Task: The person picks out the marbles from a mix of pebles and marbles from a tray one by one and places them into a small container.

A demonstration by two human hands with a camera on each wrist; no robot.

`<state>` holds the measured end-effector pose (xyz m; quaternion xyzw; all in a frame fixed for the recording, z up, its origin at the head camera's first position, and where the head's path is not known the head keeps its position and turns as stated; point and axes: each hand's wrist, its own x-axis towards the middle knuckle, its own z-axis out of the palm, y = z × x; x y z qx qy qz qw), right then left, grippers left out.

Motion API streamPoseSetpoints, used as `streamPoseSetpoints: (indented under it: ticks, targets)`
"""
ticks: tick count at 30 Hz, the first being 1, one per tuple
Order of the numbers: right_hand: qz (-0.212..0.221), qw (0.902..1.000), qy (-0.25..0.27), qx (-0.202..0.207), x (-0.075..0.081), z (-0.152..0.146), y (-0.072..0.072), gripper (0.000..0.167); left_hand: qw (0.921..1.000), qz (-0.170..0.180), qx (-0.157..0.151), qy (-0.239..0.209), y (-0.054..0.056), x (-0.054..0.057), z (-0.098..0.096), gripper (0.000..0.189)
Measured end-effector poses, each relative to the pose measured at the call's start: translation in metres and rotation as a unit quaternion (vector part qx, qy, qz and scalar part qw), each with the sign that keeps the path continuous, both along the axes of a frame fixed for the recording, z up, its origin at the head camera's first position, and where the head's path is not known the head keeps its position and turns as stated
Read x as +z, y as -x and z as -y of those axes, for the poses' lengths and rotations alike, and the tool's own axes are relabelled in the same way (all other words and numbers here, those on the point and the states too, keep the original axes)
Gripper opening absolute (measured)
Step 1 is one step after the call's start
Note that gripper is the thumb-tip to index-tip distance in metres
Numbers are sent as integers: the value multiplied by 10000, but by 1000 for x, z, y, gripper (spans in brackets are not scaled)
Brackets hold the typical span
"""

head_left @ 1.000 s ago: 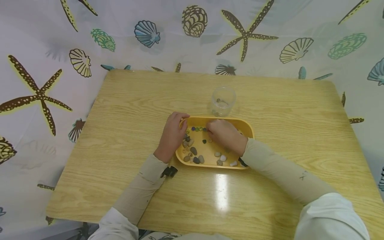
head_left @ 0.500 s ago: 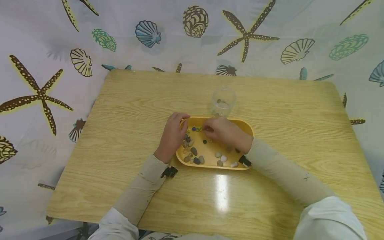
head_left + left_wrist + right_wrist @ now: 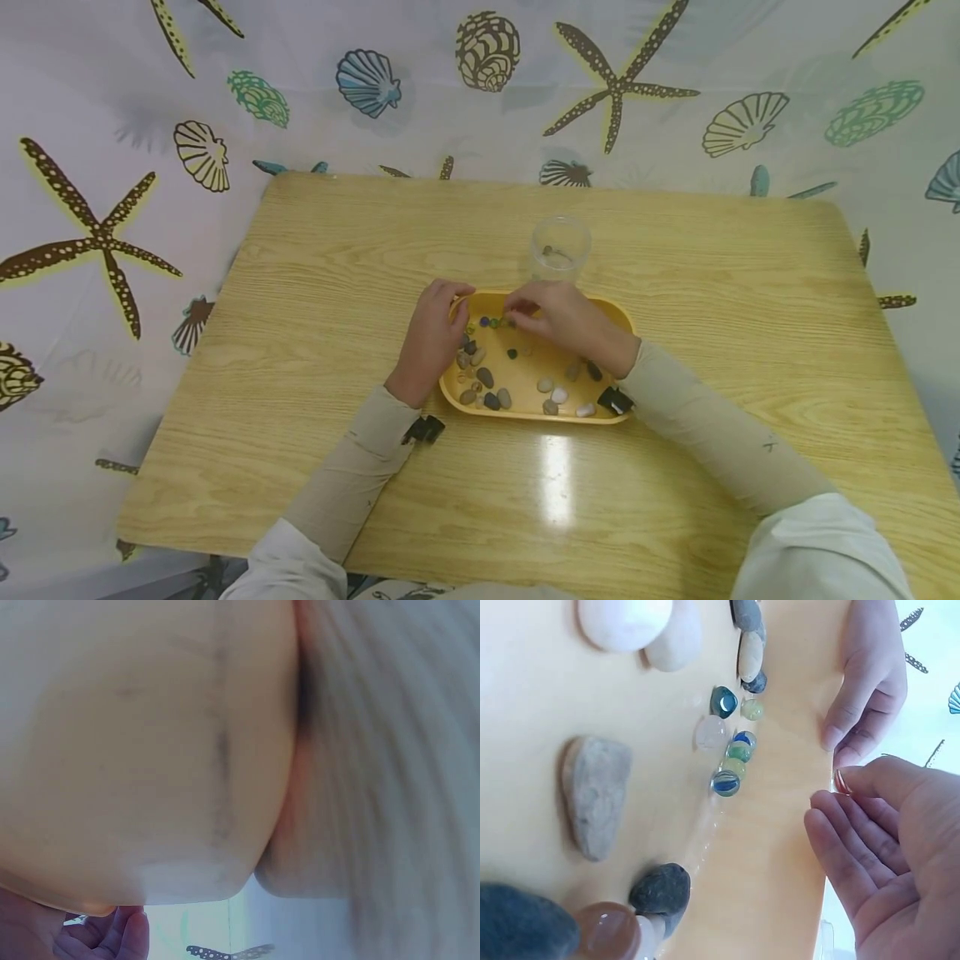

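Observation:
My left hand (image 3: pixel 433 337) holds the left end of a yellow-orange tray (image 3: pixel 525 417) at its rim, thumb on the inner side. Over the tray's far edge, my right hand (image 3: pixel 566 321) pinches a small marble (image 3: pixel 843 781) with a reddish streak between thumb and index finger; the fingers hide most of it. In the right wrist view, several glass marbles (image 3: pixel 739 752) stand in a row along the tray's far wall, the nearest with blue stripes. A dark green glass piece (image 3: pixel 724 701) lies beside the row. The left wrist view is mostly filled by the tray's wall.
Several pebbles (image 3: pixel 484 378) lie at the tray's left side, others, including a white stone (image 3: pixel 558 395), at the near right. Just behind the tray stands a clear plastic cup (image 3: pixel 561 246) with something small inside. The wooden table (image 3: pixel 315 250) extends around it.
My right hand has lifted from beside the marble row up toward the tray's far rim, with the marble between its fingers. The left hand has stayed put.

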<state>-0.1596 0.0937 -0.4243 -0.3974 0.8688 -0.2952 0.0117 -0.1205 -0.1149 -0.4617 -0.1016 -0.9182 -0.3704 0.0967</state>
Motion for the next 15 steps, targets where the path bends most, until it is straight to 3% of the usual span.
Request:
streamPoseSetpoints:
  ticks: [6,15]
  targets:
    - [96,9993,359,-92,2,-3,2,11,10000,12,-3,-23,0,0,0,21]
    - [-182,9944,1018,-219,8,-8,8,11,10000,4,8,-29,-1,0,0,21]
